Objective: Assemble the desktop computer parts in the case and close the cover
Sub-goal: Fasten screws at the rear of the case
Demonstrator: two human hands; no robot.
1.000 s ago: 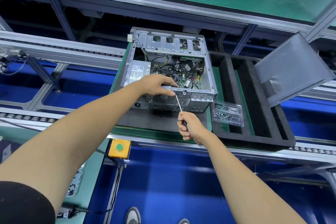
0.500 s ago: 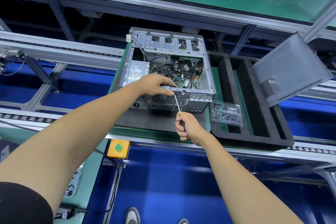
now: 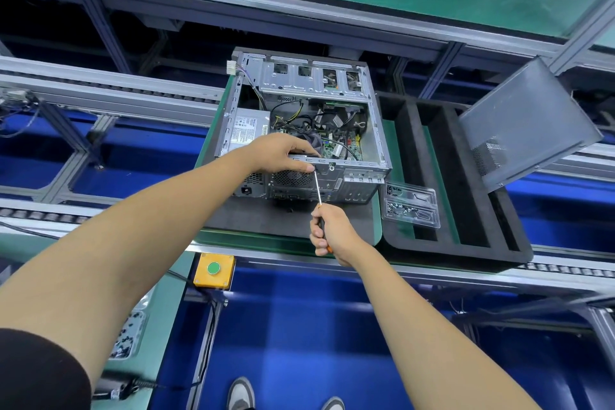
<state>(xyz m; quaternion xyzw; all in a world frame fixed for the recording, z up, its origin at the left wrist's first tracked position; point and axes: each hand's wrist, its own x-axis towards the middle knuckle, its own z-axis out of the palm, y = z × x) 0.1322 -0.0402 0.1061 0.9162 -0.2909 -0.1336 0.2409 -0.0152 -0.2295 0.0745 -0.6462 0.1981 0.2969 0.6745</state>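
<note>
1. My right hand (image 3: 332, 232) is clamping the screwdriver (image 3: 317, 188), its tip meeting the rear top edge of the open case (image 3: 377, 130).
2. My left hand (image 3: 283, 153) is gripping that edge beside the tip.
3. Little is changing since a second ago, so I am probably mid-screw; the cover (image 3: 529, 123) is leaning well apart, unfitted.
4. The case is lying on a dark mat (image 3: 253, 216) on the green conveyor (image 3: 233, 238).

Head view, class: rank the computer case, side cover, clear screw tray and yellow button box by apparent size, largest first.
1. Computer case
2. Side cover, though it stands tilted, so this is unsure
3. Clear screw tray
4. Yellow button box, close to the tray
</note>
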